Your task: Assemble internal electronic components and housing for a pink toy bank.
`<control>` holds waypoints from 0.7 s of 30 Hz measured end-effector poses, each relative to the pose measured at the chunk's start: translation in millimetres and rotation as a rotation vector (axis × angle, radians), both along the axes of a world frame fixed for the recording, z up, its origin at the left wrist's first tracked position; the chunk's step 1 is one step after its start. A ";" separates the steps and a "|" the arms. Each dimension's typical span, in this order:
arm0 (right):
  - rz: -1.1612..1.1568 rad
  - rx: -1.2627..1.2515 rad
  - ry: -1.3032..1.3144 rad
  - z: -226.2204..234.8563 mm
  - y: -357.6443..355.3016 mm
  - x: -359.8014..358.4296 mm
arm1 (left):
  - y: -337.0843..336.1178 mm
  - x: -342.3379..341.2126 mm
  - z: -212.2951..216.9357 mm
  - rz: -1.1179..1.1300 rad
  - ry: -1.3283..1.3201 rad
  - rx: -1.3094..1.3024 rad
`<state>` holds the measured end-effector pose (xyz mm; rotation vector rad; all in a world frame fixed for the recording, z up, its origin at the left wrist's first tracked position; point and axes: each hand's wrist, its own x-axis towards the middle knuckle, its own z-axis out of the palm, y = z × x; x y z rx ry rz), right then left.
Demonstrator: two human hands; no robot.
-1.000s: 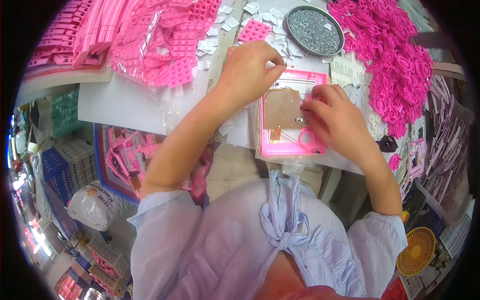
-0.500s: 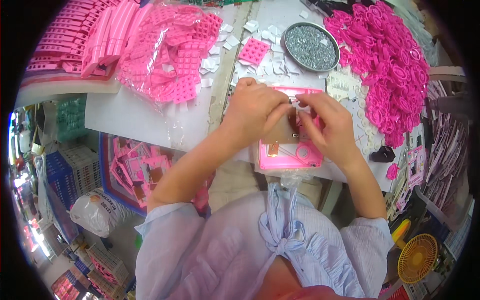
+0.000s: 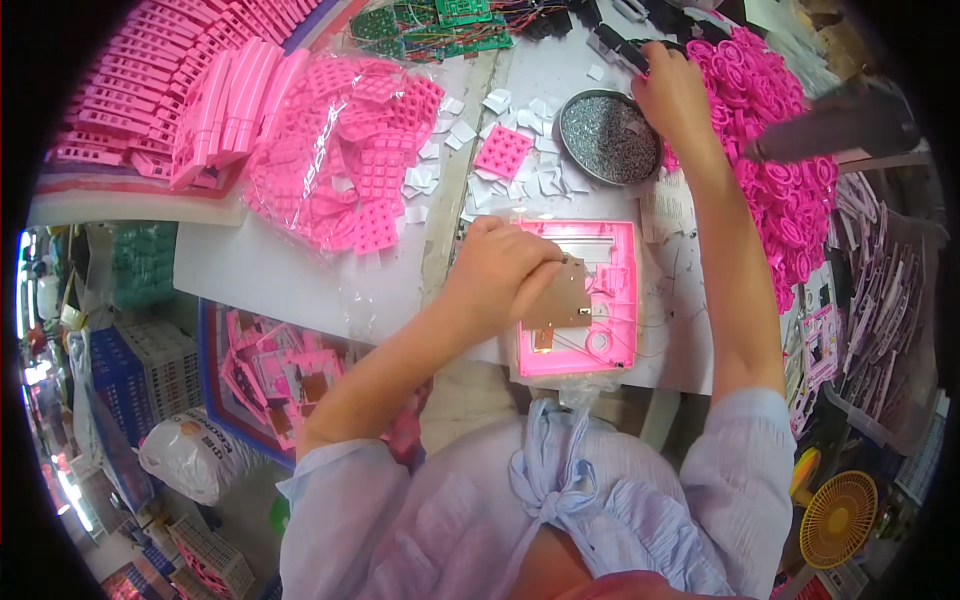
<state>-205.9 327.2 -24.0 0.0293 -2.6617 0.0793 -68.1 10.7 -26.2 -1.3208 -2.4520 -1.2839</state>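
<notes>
Head view: a rectangular pink plastic case [image 3: 622,300], toward 3 o'clock, holds a flat brown board [image 3: 565,305]. Left hand [image 3: 505,278] touches the board; pinch cannot be confirmed. Right hand [image 3: 675,95], formerly at the case, is beside black parts [image 3: 616,47], 1 o'clock; grip indeterminable.

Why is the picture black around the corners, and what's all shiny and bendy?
In the head view, a fisheye lens leaves dark corners and bends edges near the rim, while the pink case looks fairly straight; also in the head view, glare streaks the clear plastic bag, and bright lights at far left wash out.
</notes>
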 end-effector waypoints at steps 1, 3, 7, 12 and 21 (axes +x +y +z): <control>-0.178 0.050 -0.143 -12.9 8.8 -30.1 | -2.8 -0.2 1.0 0.030 -0.077 0.005; -0.294 0.044 -0.196 -28.0 24.3 -57.0 | -4.0 2.3 3.6 0.055 -0.151 0.010; -0.099 -0.098 0.008 -23.6 11.8 -56.0 | -3.9 1.6 -4.1 0.074 -0.079 0.062; 0.151 -0.525 -0.010 71.1 -58.6 40.1 | -10.6 4.8 -10.6 0.120 0.001 0.086; 0.556 0.013 -0.720 122.6 -108.9 208.6 | -10.8 -1.2 -6.4 0.145 0.060 0.067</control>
